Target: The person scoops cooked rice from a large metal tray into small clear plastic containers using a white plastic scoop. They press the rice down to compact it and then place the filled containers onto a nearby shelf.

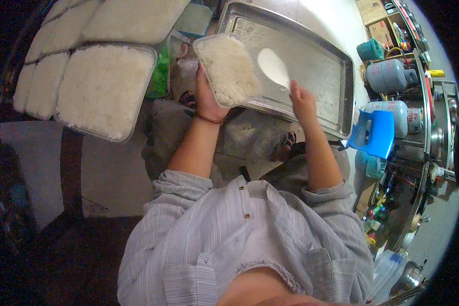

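Note:
My left hand supports a clear plastic tub from below and along its left side. Packed, whitish, rice-like food fills the tub up to the rim. In my right hand is the short handle of a white paddle, its broad head blurred and pointing toward the tub. Both the tub and the paddle are above a large metal tray, whose bottom carries a thin whitish residue.
Several filled plastic tubs sit close together at the left. A blue plastic stool is beside the tray's right corner. Gas cylinders and cluttered shelves line the right side. A plastic bag lies below the tray.

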A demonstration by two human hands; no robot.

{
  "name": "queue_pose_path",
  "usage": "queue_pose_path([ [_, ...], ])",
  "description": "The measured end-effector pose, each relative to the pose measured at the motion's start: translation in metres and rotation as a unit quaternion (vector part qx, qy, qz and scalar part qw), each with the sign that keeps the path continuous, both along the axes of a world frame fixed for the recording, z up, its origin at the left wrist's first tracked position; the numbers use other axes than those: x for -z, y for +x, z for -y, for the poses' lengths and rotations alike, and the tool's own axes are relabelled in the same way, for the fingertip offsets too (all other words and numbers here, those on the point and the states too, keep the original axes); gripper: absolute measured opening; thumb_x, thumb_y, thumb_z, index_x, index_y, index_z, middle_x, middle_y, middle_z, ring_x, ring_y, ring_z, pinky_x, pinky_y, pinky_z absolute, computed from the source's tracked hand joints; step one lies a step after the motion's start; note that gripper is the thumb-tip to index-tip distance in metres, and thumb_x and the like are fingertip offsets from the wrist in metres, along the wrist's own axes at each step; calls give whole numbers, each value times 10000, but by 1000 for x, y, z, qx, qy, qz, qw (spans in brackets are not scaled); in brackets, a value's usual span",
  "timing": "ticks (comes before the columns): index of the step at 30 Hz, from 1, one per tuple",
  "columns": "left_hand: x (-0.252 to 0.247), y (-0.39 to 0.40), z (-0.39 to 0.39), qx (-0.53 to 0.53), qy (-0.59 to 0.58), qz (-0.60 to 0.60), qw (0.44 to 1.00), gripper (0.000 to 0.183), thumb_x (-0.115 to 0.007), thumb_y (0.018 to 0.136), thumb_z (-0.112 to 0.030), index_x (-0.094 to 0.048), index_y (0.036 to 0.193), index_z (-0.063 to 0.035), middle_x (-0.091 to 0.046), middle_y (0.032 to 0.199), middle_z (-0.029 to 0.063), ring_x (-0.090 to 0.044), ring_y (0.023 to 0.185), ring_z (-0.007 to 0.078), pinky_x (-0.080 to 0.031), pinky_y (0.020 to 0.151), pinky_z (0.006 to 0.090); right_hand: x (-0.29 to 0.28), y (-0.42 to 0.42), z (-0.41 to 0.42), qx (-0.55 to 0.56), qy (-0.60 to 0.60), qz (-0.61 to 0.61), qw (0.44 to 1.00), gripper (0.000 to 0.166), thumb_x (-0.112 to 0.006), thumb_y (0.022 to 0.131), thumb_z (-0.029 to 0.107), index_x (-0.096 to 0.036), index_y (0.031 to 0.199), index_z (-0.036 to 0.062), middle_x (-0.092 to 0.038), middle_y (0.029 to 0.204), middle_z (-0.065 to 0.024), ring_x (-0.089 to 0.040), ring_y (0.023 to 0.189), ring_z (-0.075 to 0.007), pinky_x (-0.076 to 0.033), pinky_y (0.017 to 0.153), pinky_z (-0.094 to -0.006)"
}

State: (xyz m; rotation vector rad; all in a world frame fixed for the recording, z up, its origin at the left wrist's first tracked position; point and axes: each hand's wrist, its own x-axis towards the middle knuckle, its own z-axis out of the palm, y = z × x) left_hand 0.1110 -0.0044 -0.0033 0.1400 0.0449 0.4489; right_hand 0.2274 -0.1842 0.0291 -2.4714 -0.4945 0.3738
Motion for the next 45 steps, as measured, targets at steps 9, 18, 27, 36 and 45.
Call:
queue_pose_path([
  [9,6,3,-1,-9,15,-70,997,554,-329,865,-470,-381,1256,-81,-445,1247,110,-426,1140,283,-328,963,398,6,-20,-20,-128,-133,34,982,487,-370,867,461,-626,811,51,-590,750,-217,-570,720,-394,-450,652,-431],
  [18,7,3,9,34,24,-42,998,527,-320,882,-444,-376,1253,-73,-459,1221,113,-461,1100,267,-358,932,396,2,-9,-23,-218,-100,179,954,388,-399,860,417,-647,787,128,-604,687,-134,-576,600,-326,-456,567,-416],
  [27,16,5,10,86,6,-31,996,557,-327,871,-467,-367,1262,-73,-438,1242,108,-438,1123,269,-353,940,398,-6,18,-44,-202,-157,126,958,472,-337,875,469,-641,871,108,-612,762,-168,-582,700,-359,-461,652,-420],
  [36,-2,-19,-26,-66,47,-67,994,550,-330,869,-460,-328,1287,-103,-388,1290,102,-395,1165,301,-323,960,456,-3,103,146,-38,-256,129,957,481,-399,843,480,-619,728,68,-588,661,-167,-547,627,-344,-416,576,-407],
  [45,-28,-33,-34,-32,53,-21,998,574,-344,856,-460,-317,1300,-97,-353,1324,111,-357,1194,331,-285,975,500,17,134,152,-118,-395,194,890,499,-364,839,506,-645,748,103,-609,739,-159,-584,720,-348,-447,648,-451],
])
